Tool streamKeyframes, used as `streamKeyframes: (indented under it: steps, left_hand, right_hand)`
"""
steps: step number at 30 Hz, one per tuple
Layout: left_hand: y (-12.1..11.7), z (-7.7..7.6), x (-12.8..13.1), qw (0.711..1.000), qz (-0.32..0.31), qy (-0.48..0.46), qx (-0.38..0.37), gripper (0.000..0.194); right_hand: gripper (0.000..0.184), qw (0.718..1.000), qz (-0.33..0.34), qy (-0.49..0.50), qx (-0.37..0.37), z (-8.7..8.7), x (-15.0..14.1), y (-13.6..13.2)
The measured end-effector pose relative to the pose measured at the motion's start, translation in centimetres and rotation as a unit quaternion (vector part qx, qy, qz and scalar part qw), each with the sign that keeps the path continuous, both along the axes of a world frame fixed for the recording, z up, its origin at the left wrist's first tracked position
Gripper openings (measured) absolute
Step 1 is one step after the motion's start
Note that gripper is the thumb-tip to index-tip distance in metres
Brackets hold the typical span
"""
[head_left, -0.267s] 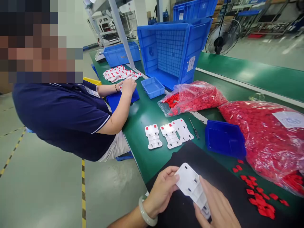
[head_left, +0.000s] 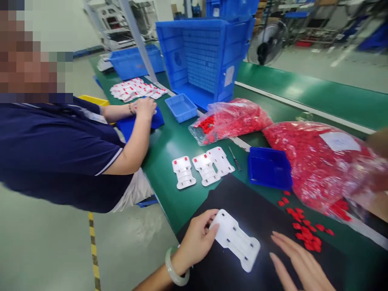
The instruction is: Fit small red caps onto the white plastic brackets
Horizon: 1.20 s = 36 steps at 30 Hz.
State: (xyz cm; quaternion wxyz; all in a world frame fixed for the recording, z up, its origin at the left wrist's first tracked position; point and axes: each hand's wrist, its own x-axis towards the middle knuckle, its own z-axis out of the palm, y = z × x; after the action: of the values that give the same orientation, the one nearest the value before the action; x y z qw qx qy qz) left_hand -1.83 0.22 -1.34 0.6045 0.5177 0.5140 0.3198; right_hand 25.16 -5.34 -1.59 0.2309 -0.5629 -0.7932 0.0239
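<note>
My left hand, with a pale bangle on its wrist, grips the end of a white plastic plate with cut-out slots. The plate lies low over a black mat. My right hand is spread open to the right of the plate, touching nothing. Small red plastic pieces lie scattered on the green bench just beyond those fingers. Further up the bench, several white plates with red tabs lie flat.
A co-worker sits at the left, one hand on a blue pad. Nearby are a small blue tray, a screwdriver, bulging bags of red pieces, and large blue crates. A blurred shape intrudes at the right edge.
My right hand has let go of the plate and opened, moving right. The plate has turned flatter under my left hand. The view has swung, and a blurred shape has appeared at the right edge.
</note>
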Motion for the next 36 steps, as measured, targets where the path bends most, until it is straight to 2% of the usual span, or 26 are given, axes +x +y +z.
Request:
streamKeyframes:
  steps: [3, 6, 12, 16, 19, 21, 24, 26, 29, 31, 32, 34, 36]
  left_hand:
    - [-0.3, 0.2, -0.9, 0.978, -0.002, 0.167, 0.126, 0.025]
    - [-0.4, 0.4, -1.9, 0.947, 0.004, 0.242, 0.211, 0.021]
    - [-1.2, 2.0, -2.4, 0.938, 0.023, 0.250, 0.239, 0.021]
    - [-1.6, 2.7, -2.4, 0.946, 0.026, 0.230, 0.226, 0.020]
    - [-1.7, 3.0, -2.2, 0.960, 0.016, 0.193, 0.203, 0.020]
    - [-1.7, 3.3, -1.7, 0.971, 0.012, 0.153, 0.186, 0.019]
    - [-2.0, 4.2, -0.1, 0.986, -0.013, 0.059, 0.155, 0.017]
    - [-2.4, 4.7, 1.5, 0.991, -0.055, -0.029, 0.117, 0.020]
    - [-2.7, 5.1, 3.4, 0.983, -0.096, -0.145, 0.060, 0.031]
    - [-2.7, 5.2, 3.8, 0.980, -0.084, -0.170, 0.063, 0.025]
    - [-2.6, 5.2, 3.8, 0.980, -0.072, -0.170, 0.072, 0.020]
    - [-2.4, 5.4, 3.3, 0.983, -0.053, -0.156, 0.086, 0.015]
    - [-2.2, 5.5, 2.8, 0.985, -0.040, -0.135, 0.096, 0.012]
  right_hand:
    - [0.031, 0.990, -0.137, 0.002, -0.019, 1.9, 3.0, -1.1]
    - [0.035, 0.970, -0.239, -0.034, -0.033, 2.6, 4.7, -1.3]
    - [0.046, 0.958, -0.275, -0.042, -0.071, 0.7, 5.0, -0.1]
    - [0.043, 0.950, -0.302, -0.004, -0.080, -0.3, 4.9, 0.2]
    - [0.037, 0.946, -0.313, 0.018, -0.081, -0.2, 4.9, -0.1]
    - [0.033, 0.944, -0.320, 0.033, -0.077, 0.6, 4.3, -0.5]
    - [0.025, 0.947, -0.280, 0.130, -0.093, 2.8, 2.1, -0.8]
    - [0.021, 0.929, -0.203, 0.263, -0.161, 4.4, 0.0, -0.7]
    - [0.017, 0.846, -0.068, 0.424, -0.315, 6.0, -3.0, -0.2]
    - [0.017, 0.791, -0.028, 0.481, -0.378, 6.3, -4.3, 0.2]
    - [0.017, 0.773, -0.027, 0.499, -0.391, 6.3, -4.8, 0.4]
    - [0.018, 0.765, -0.033, 0.507, -0.396, 6.2, -5.4, 0.6]
    - [0.018, 0.789, -0.033, 0.480, -0.381, 6.1, -5.8, 0.6]
